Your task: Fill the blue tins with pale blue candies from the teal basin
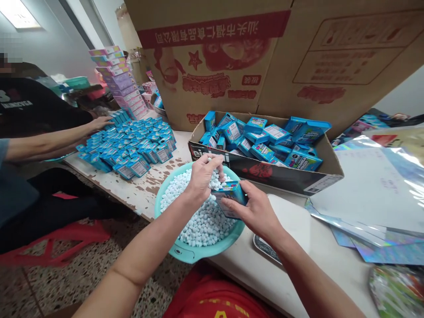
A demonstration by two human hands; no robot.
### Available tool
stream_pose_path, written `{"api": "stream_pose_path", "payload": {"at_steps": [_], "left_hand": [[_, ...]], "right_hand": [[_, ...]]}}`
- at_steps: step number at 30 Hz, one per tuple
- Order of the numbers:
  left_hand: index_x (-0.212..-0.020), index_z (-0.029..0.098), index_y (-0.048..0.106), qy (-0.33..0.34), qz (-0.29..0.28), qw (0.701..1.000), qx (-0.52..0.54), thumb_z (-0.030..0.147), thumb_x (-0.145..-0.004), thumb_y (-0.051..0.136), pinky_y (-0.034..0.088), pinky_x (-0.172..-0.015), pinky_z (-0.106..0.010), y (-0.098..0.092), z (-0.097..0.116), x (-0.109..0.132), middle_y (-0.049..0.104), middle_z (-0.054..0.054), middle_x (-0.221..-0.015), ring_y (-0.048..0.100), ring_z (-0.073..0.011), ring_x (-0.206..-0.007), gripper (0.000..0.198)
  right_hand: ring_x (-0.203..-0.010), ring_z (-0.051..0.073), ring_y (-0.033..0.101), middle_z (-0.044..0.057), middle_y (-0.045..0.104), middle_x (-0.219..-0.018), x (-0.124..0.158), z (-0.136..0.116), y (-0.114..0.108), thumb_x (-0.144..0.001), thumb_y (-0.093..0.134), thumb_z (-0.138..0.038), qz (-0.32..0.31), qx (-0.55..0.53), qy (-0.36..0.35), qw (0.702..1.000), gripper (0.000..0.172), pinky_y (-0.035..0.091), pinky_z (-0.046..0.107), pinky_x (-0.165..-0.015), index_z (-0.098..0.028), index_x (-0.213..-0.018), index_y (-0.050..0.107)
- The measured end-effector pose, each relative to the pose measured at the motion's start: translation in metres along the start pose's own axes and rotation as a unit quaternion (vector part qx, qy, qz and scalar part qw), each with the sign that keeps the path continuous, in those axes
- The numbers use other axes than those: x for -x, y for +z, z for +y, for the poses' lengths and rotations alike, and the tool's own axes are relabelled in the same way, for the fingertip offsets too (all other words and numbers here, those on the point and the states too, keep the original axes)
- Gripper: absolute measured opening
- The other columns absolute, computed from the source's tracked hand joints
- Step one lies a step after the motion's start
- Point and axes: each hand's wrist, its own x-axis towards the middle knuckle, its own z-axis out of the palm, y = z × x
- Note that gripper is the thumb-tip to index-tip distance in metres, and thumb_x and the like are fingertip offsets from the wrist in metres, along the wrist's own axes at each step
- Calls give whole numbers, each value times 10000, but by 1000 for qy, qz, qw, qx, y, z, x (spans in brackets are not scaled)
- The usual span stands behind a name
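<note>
My right hand (260,207) grips a small blue candy box (228,205), tilted over the bowl, thumb on its near face. Close to the box's left end is my left hand (202,176), its fingers curled around several small white candies (217,182). Some candies show at the fingertips and beside the box; the inside of the box is hidden. Below both hands, a turquoise plastic bowl (195,257) holds a heap of pale candies (202,227) and sits at the table's near edge.
Behind the bowl stands a low carton (274,179) full of blue boxes (265,132), before a large cardboard box (278,75). Rows of blue boxes (132,143) cover the table's left, where a co-worker's hand (101,123) reaches. Shiny sheets (371,190) lie right.
</note>
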Motion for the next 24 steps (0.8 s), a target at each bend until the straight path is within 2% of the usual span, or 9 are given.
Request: {"api": "stream_pose_path", "payload": {"at_steps": [5,9,13,24], "left_hand": [[-748,162,542,16,-12,999,-28,387,-617,770,426,-444,-212,6,-3,3,501,45,-552,496,-99,-449,346],[-724,161,526,28,0,999,-20,364,-613,766,433,-439,-215,7,-7,0,510,40,-563,492,-98,-440,333],[-752,164,534,26,-27,999,-18,351,-658,736,439,-432,-220,9,-9,-1,521,33,-582,495,-104,-445,291],[-731,162,527,50,-40,997,-32,337,-734,673,451,-447,-226,16,1,4,524,26,-594,497,-101,-453,228]], "right_hand": [[-820,222,585,40,648,-927,3,0,-3,-780,676,-398,3,-19,9,1000,268,426,317,-709,-212,-965,620],[-841,233,594,43,651,-937,4,4,-4,-776,683,-392,16,-17,6,1000,256,435,326,-719,-223,-958,620],[-823,230,594,41,650,-921,3,6,-3,-777,681,-392,15,-12,9,1000,253,432,323,-702,-224,-958,626],[-806,208,581,29,636,-901,5,5,-1,-774,695,-359,55,-45,15,997,227,420,310,-703,-222,-942,628]]}}
